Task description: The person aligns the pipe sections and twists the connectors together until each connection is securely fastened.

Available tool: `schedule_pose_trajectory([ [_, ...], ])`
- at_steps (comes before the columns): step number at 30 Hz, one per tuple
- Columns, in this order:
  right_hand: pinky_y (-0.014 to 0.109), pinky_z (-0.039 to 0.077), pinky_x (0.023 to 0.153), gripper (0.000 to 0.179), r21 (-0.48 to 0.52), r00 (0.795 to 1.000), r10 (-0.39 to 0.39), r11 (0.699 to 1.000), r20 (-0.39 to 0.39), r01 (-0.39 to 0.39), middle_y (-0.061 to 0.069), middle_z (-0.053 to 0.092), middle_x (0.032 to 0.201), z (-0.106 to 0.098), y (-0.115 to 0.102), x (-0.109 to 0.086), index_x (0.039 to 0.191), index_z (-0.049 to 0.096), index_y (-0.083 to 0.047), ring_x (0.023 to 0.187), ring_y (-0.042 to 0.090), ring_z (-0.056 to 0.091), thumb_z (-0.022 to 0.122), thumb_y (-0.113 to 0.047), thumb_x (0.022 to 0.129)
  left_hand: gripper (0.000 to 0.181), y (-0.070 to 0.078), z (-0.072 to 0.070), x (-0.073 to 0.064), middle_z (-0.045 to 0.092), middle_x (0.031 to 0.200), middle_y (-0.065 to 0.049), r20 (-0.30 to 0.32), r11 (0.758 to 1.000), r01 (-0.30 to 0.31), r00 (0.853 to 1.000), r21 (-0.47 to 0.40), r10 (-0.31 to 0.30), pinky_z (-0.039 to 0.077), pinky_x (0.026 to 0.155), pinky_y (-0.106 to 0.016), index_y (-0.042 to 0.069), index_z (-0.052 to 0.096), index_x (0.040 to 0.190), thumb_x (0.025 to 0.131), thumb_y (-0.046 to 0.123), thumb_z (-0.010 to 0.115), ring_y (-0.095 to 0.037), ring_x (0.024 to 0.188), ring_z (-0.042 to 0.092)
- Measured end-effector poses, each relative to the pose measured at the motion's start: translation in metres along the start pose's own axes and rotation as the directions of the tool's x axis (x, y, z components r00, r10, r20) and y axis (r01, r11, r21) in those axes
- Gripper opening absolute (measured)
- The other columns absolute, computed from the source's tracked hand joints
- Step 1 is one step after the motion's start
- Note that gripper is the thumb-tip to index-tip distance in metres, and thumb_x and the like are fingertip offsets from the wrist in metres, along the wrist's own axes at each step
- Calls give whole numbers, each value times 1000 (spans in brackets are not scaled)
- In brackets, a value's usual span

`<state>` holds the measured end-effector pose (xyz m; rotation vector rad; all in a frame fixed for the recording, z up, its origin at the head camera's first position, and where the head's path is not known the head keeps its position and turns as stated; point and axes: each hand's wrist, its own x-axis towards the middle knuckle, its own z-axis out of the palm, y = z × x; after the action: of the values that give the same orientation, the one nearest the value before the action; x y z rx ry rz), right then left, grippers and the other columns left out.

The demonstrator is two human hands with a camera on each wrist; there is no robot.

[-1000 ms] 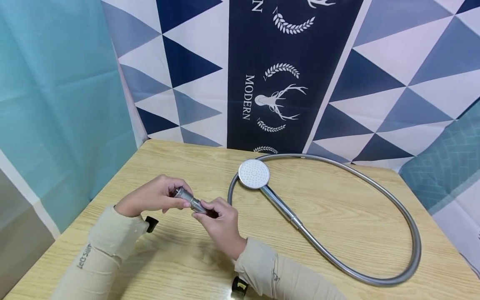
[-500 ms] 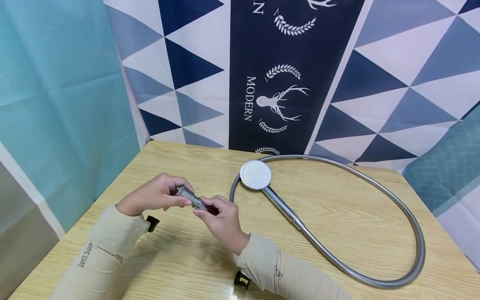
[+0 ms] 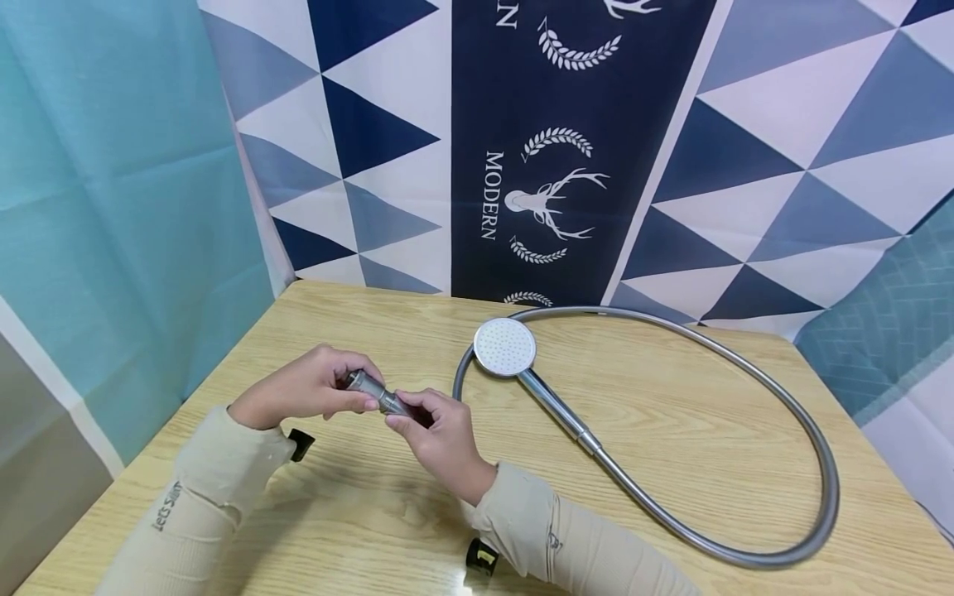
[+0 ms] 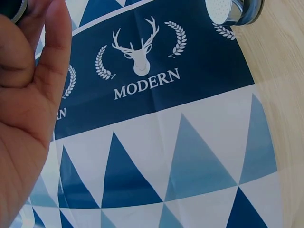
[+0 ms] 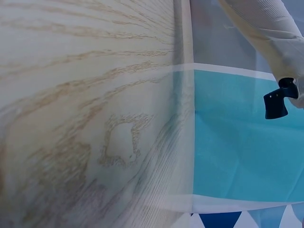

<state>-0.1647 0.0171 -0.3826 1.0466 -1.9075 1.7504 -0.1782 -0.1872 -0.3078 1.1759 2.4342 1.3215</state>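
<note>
A small grey metal flashlight [image 3: 369,387] is held above the table's left half, slanting down to the right. My left hand [image 3: 316,387] pinches its wider end between thumb and fingers. Around the narrower end curl the thumb and fingers of my right hand [image 3: 445,440], which cover most of that part. In the left wrist view, the palm side of my left hand [image 4: 28,99] fills the left edge, and a dark round end of the flashlight [image 4: 17,8] shows at the top corner. The right wrist view shows neither the right hand nor the flashlight.
A shower head [image 3: 504,348] with a chrome handle lies right of my hands, its grey hose [image 3: 823,463] looping over the right half of the wooden table [image 3: 656,430]. Patterned cloth [image 3: 395,132] hangs behind, and teal cloth [image 3: 134,182] at the left.
My right hand has shifted slightly up and to the right on the flashlight's narrow end. The left hand keeps its grip in nearly the same place.
</note>
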Motion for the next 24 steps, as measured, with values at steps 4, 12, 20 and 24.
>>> schedule_pose_trajectory([
  [4,26,53,60,21,-8,999,-13,1000,37,13,22,66,83,0,3,-1,100,65,16,69,13,60,69,11,80,7,0,0,-2,53,68,3,1,1000,15,1000,-13,-15,38,38,-23,-3,65,95,89,1,65,-6,47,41],
  [12,23,48,57,18,16,994,42,999,100,-43,21,65,82,-2,2,0,103,63,16,67,7,52,63,8,87,6,0,1,-2,53,68,2,5,1000,-5,1000,-21,6,37,37,-23,-3,65,94,89,0,66,-7,45,40],
  [20,23,48,58,27,17,986,136,990,96,-138,20,64,83,0,2,-2,110,60,13,68,6,54,67,5,85,7,-2,0,-2,54,68,3,9,1000,-13,1000,-7,13,39,37,-23,-4,64,94,88,0,66,-9,42,40],
  [24,22,49,58,38,-25,983,176,984,50,-175,15,64,84,2,1,-3,109,55,6,67,7,55,76,4,77,7,-3,1,0,54,69,4,14,1000,-20,1000,0,20,39,37,-23,-4,64,94,88,0,66,-7,43,40],
])
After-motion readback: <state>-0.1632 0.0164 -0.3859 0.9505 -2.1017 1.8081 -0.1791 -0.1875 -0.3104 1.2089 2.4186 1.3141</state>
